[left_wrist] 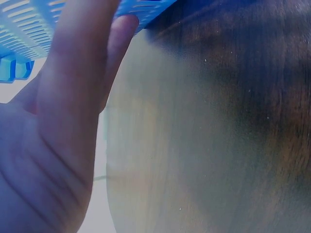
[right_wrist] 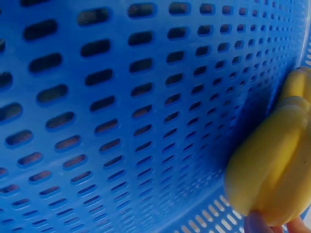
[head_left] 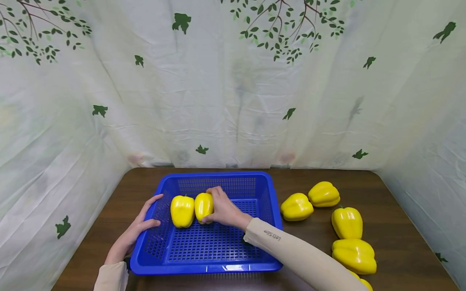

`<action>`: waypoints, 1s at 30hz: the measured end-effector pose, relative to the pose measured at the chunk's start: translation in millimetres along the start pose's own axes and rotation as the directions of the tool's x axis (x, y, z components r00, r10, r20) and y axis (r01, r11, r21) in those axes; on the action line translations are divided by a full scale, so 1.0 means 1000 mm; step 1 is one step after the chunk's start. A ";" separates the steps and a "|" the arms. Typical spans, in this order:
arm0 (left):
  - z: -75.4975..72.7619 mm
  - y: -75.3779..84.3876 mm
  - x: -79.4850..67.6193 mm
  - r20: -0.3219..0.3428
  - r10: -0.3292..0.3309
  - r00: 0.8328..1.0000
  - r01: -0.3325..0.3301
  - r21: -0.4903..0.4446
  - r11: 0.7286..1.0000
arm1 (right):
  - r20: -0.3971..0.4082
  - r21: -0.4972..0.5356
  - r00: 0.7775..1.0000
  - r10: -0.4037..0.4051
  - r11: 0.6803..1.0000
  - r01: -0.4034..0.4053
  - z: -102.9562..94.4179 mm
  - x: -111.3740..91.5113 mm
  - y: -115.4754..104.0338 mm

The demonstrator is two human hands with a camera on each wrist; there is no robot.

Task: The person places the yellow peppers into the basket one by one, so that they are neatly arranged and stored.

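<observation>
A blue perforated plastic basket (head_left: 214,246) sits on the table. My left hand (head_left: 132,232) holds its left rim, thumb and a finger reaching over the edge; the left wrist view shows that hand (left_wrist: 68,111) against the slotted outer wall. Inside the basket, my right hand (head_left: 225,208) grips a yellow bell pepper (head_left: 204,206), thumb on the near side and fingers on the far side. Just left of it, another yellow bell pepper (head_left: 182,211) stands in the basket. In the right wrist view the gripped pepper (right_wrist: 267,170) is close over the slotted floor, with fingertips at its lower edge.
Right of the basket, several yellow bell peppers (head_left: 347,223) lie in a curved row on the brown wooden table (head_left: 302,250). The nearest is partly hidden by my right sleeve (head_left: 302,258). A pale leaf-print curtain (head_left: 225,101) surrounds the table's back and sides.
</observation>
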State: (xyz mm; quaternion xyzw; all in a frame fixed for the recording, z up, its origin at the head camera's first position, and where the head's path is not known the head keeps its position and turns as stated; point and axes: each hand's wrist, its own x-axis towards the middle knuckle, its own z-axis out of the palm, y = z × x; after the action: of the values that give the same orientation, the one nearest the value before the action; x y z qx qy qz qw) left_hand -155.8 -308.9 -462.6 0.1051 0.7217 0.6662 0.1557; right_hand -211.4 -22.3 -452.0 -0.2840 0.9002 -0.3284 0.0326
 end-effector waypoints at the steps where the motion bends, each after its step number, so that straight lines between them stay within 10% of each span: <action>1: 0.000 0.000 0.000 0.003 0.004 1.000 -0.004 -0.002 1.000 | -0.003 -0.002 1.000 -0.002 1.000 0.002 0.000 0.000 0.000; 30: 0.000 0.001 -0.001 0.010 -0.020 1.000 0.021 -0.032 0.999 | 0.046 0.076 0.994 0.094 0.992 -0.098 -0.004 0.003 0.003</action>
State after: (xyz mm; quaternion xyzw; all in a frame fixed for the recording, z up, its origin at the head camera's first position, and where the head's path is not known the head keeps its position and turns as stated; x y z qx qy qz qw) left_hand -154.9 -309.6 -461.5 0.0983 0.7112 0.6756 0.1676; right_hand -216.5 -20.0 -449.9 -0.2458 0.8984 -0.3554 0.0787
